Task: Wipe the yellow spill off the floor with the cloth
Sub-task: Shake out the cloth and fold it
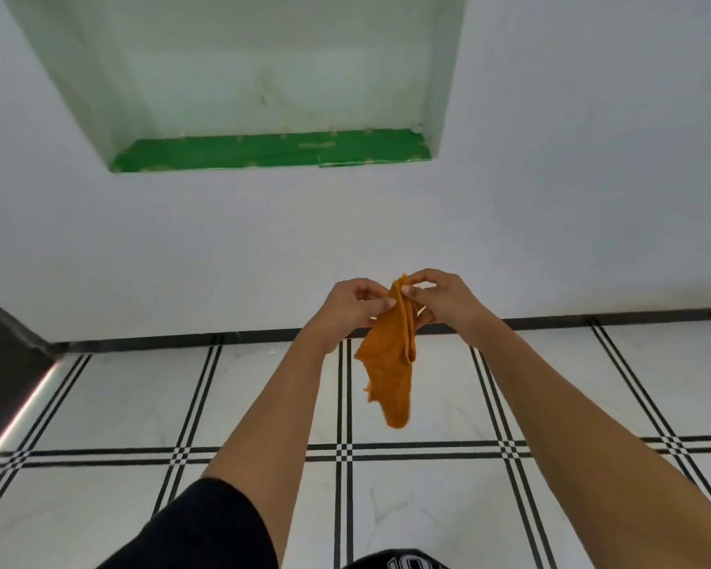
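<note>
Both hands pinch the top edge of the orange cloth [390, 363]: left hand [356, 308] and right hand [438, 299] closed on it with fingertips nearly touching, the cloth hanging free, well above the tiled floor [140, 396] near the far wall [222, 248]. Looks like the prep step, cloth being opened or refolded, no wiping yet. No yellow spill shows in view, so the next move likely calls for locating it, then lowering the cloth to the tiles.

Two hands — left hand [352, 305]; right hand [440, 299] — one orange cloth [390, 363]; one wall niche [263, 96]
</note>
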The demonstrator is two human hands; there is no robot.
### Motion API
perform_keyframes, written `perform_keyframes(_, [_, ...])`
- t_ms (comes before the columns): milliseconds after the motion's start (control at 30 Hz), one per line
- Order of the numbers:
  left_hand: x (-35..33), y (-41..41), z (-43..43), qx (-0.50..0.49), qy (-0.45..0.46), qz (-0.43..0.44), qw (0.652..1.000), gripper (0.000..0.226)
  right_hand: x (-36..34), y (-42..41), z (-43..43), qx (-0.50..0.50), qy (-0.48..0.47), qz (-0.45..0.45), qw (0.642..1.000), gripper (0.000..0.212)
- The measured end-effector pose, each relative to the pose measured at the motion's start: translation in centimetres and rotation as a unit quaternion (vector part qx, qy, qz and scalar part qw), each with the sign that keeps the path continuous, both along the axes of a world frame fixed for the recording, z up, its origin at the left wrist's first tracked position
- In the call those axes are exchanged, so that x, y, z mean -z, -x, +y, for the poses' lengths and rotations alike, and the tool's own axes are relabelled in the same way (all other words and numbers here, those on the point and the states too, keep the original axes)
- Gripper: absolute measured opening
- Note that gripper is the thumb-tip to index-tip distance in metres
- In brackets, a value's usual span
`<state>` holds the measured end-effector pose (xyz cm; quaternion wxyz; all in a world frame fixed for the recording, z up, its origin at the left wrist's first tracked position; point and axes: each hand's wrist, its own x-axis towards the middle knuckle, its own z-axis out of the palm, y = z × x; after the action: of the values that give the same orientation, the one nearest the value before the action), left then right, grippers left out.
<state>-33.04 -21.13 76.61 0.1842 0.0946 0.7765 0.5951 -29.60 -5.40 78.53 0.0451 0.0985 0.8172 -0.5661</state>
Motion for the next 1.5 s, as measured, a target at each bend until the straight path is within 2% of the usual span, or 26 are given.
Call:
perform_keyframes(100, [-0.7,-0.3,-1.3,0.015,0.044,0.015,0.999,0.043,-0.1,0.1,-1.4,-0.003,-0.025,-0.014,1.000,0.015])
perform_keyframes(200, [-1.4,-0.6,-2.3,0.056,0.073,0.018,0.996,0.049,-0.5,0.0,-2.6,-0.015,-0.032,-0.009,0.999,0.012])
perform_keyframes(267, [-1.6,-1.0,-2.9,0.054,0.055,0.013,0.997,0.046,-1.0,-0.2,-3.3,-0.018,-0.021,-0.005,1.000,0.011])
perform_keyframes(433, [-1.2,-2.2,-3.9,0.036,-0.061,-0.038,0.997,0.041,-2.4,-1.3,-4.2,-0.022,0.005,0.013,1.000,0.013])
perform_keyframes(633, [-2.2,-3.2,-3.9,-0.011,-0.050,0.017,0.999,0.011,-3.3,-2.5,-4.5,-0.018,-0.003,-0.009,1.000,0.018])
perform_keyframes(733, [-2.2,-3.1,-3.9,-0.067,-0.023,0.072,0.995,0.011,-3.3,-2.6,-4.3,0.015,-0.022,-0.001,1.000,0.014])
perform_keyframes(867, [-2.5,-2.9,-5.4,-0.155,-0.010,0.167,0.974,0.016,-3.0,-2.5,-3.0,0.081,-0.090,0.027,0.992,0.020])
perform_keyframes(1033, [-3.3,-1.8,-6.5,-0.210,0.027,0.201,0.956,0.017,-2.5,-1.8,-2.4,0.021,-0.264,-0.081,0.961,0.020])
perform_keyframes(1100, [-3.8,-1.3,-6.7,-0.233,0.009,0.192,0.953,0.016,-2.1,-1.8,-2.6,-0.023,-0.344,-0.094,0.934,0.017])
perform_keyframes(1167, [-4.2,-0.9,-7.0,-0.254,-0.019,0.172,0.952,0.016,-1.7,-2.1,-2.8,-0.025,-0.420,-0.103,0.901,0.013])
perform_keyframes(1200, [-4.3,-0.7,-7.1,-0.262,-0.027,0.160,0.951,0.016,-1.5,-2.2,-2.9,-0.025,-0.457,-0.100,0.883,0.019])
perform_keyframes(1300, [-4.3,-0.2,-7.5,-0.272,-0.022,0.141,0.952,0.017,-1.3,-2.3,-3.5,-0.062,-0.527,-0.065,0.845,0.011])
perform_keyframes(1333, [-4.3,-0.1,-7.6,-0.275,-0.021,0.137,0.951,0.017,-1.5,-2.0,-3.6,-0.082,-0.523,-0.064,0.846,0.018])
perform_keyframes(1367, [-4.3,0.1,-7.7,-0.280,-0.023,0.130,0.951,0.017,-1.8,-1.9,-3.8,-0.093,-0.477,-0.071,0.871,0.019])
perform_keyframes(1433, [-4.2,0.3,-7.7,-0.293,-0.029,0.116,0.948,0.018,-2.9,-1.7,-4.2,-0.093,-0.304,-0.083,0.944,0.017])
perform_keyframes(1500, [-4.1,0.2,-7.7,-0.300,-0.023,0.109,0.948,0.018,-3.9,-1.7,-4.8,-0.054,-0.121,-0.071,0.989,0.014])
